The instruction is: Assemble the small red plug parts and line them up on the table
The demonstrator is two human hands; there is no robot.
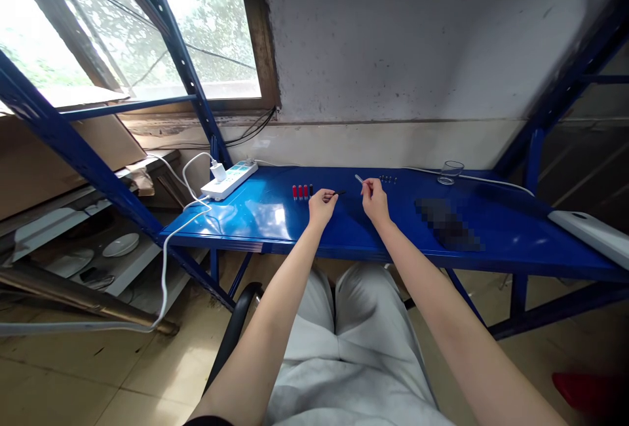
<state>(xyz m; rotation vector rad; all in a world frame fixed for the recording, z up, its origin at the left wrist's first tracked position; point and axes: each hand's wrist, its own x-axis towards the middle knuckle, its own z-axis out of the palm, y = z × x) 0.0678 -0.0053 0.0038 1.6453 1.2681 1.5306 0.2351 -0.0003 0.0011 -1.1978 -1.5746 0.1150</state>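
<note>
My left hand (322,204) rests on the blue table (255,216), fingers pinched round a small dark stick-like piece (339,193) that points right. My right hand (374,198) is closed on a thin pale stick (359,179) that juts up and left. The two hands are a short gap apart. A row of small red pieces (301,191) lies just left of my left hand. A row of tiny dark pieces (388,179) lies just behind my right hand.
A white power strip (230,179) with a plugged charger and white cable sits at the table's back left. A clear glass (451,172) stands at the back right, a blurred dark object (447,223) lies right of my hands, and a white device (592,231) is at the far right.
</note>
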